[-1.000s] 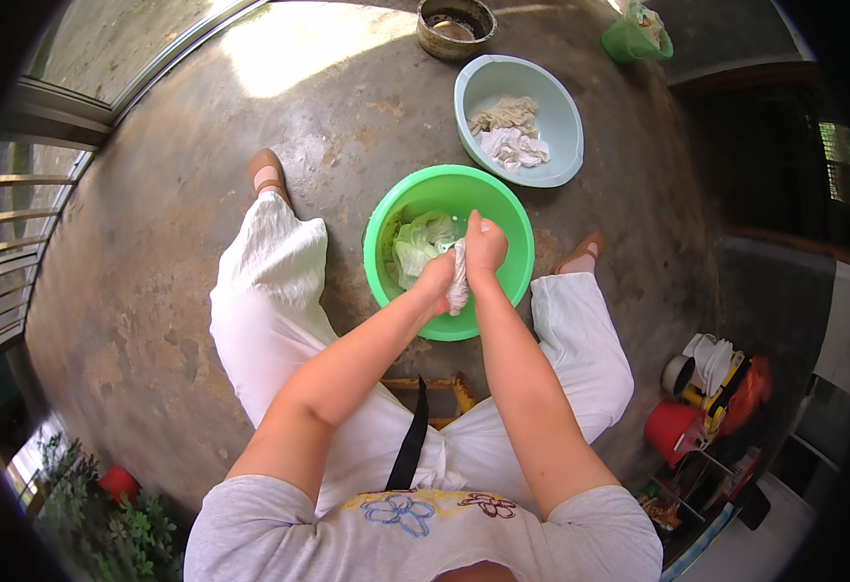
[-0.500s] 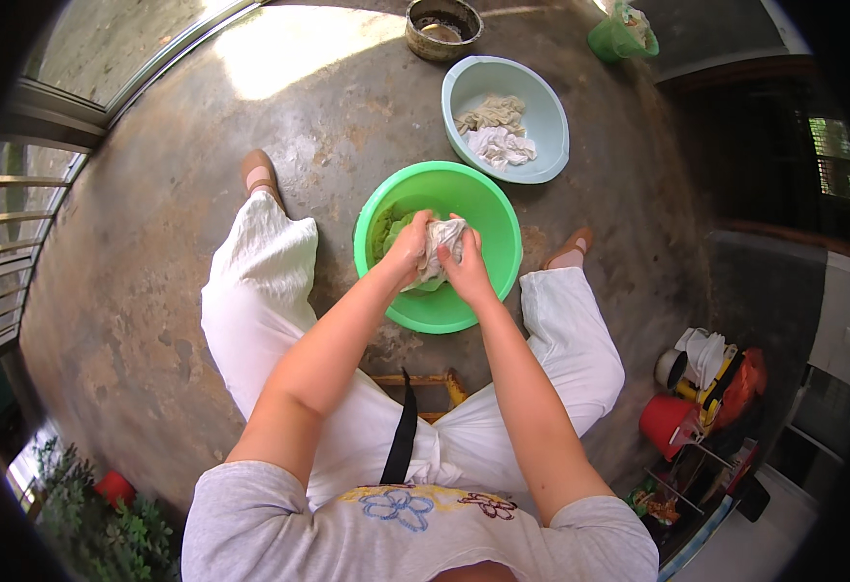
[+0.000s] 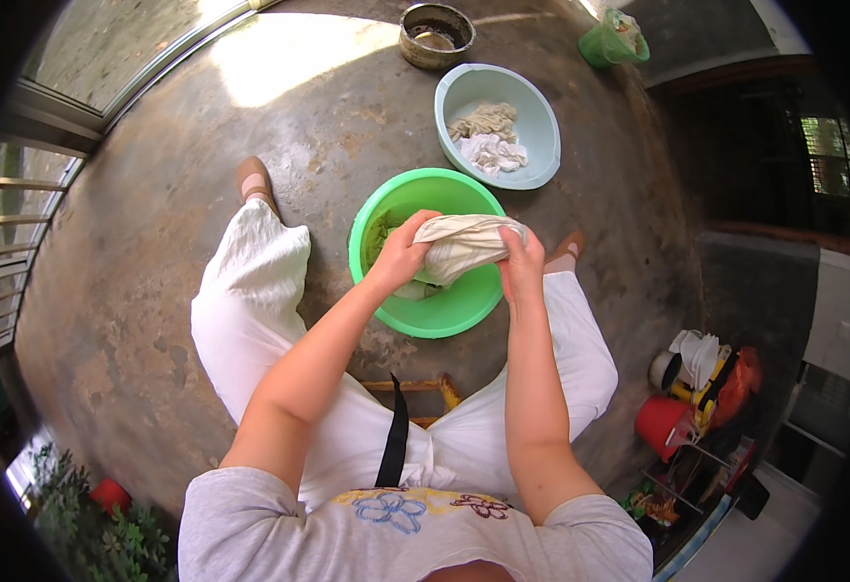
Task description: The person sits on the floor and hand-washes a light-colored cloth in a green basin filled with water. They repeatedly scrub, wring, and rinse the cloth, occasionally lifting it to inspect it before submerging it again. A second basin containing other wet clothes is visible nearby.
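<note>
A wet off-white cloth is stretched sideways between my two hands, above the bright green basin. My left hand is closed on its left end, over the inside of the basin. At the other end, my right hand grips the cloth above the basin's right rim. Below my left hand, yellow-green cloth lies against the basin's left inner wall. Part of the basin's inside is hidden by the cloth and my hands.
Beyond the green basin stands a pale blue basin holding a beige cloth and a white cloth. A dark metal pot and a green bucket are farther back. A red bucket and other items stand at right.
The cloth was bunched between my hands inside the basin. Now my right hand has moved right, and the cloth is pulled out lengthwise, higher over the basin.
</note>
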The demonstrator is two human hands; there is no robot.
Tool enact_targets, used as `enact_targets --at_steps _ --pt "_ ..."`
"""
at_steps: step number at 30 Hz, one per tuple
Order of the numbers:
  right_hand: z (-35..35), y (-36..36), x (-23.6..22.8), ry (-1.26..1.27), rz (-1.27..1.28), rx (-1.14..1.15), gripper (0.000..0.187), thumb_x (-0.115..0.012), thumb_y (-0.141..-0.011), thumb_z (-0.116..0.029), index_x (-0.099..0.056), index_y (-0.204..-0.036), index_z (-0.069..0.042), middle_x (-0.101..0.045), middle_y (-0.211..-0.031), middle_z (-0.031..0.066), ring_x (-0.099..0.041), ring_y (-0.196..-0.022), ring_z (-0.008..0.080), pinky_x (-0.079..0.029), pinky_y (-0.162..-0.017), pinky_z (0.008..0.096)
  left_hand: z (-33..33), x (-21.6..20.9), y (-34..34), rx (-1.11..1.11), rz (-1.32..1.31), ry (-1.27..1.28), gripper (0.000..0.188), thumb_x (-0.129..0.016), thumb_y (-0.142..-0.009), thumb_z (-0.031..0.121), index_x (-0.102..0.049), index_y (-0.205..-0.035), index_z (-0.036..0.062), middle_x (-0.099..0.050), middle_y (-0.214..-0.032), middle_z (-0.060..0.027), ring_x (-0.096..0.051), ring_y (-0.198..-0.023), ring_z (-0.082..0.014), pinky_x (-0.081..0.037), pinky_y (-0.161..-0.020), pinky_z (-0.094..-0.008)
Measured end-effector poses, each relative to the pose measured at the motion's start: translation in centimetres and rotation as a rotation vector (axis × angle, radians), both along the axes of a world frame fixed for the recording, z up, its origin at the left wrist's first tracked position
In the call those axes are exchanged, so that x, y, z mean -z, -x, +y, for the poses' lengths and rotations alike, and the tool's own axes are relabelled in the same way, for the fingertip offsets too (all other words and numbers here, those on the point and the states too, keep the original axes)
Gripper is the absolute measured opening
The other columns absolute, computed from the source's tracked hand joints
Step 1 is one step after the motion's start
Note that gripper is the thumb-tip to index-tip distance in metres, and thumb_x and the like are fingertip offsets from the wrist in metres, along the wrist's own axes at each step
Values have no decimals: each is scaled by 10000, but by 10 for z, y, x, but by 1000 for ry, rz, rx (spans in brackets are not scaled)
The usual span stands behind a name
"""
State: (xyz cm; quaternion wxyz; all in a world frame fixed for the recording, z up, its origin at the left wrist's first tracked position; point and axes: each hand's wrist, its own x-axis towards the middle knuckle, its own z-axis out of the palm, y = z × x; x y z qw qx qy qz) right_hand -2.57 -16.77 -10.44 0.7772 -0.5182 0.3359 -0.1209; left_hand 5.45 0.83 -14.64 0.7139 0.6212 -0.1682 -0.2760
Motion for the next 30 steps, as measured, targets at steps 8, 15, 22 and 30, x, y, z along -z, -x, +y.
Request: enact_targets --at_steps 8,15,22,30 --pt "119 -9 40 955 -67 -302 96 -617 -763 -109 -590 -797 -23 -590 -917 155 -587 -851 323 -466 -787 353 -2 68 11 -114 912 197 275 -485 -945 333 -538 -1043 81 -576 -846 -55 -570 -751 -160 -489 -683 -315" --pt "81 -46 83 1082 326 -28 317 -520 -912 -276 -599 -777 -1 -618 -816 161 -582 -725 375 -440 -626 435 -18 50 27 -209 1094 93 257 -501 -897 255 -593 -1004 39 -628 -856 -88 -610 -719 -196 -489 -606 -354" --pt "74 -19 82 963 530 -144 361 -453 -955 -300 -601 -780 -21 -619 -755 147 -602 -711 334 -458 -664 425 -21 53 43 -89 1176 214 248 -443 -936 250 -601 -974 62 -631 -838 -77 -591 -708 -174 -487 -648 -304" --pt "46 22 63 614 161 -447 293 -529 -922 -264 -613 -936 17 -625 -912 127 -586 -840 224 -449 -777 338 -12 7 -5 106 939 139 454 -400 -966 421 -562 -1119 25 -632 -979 -83 -604 -861 -176 -475 -815 -312"
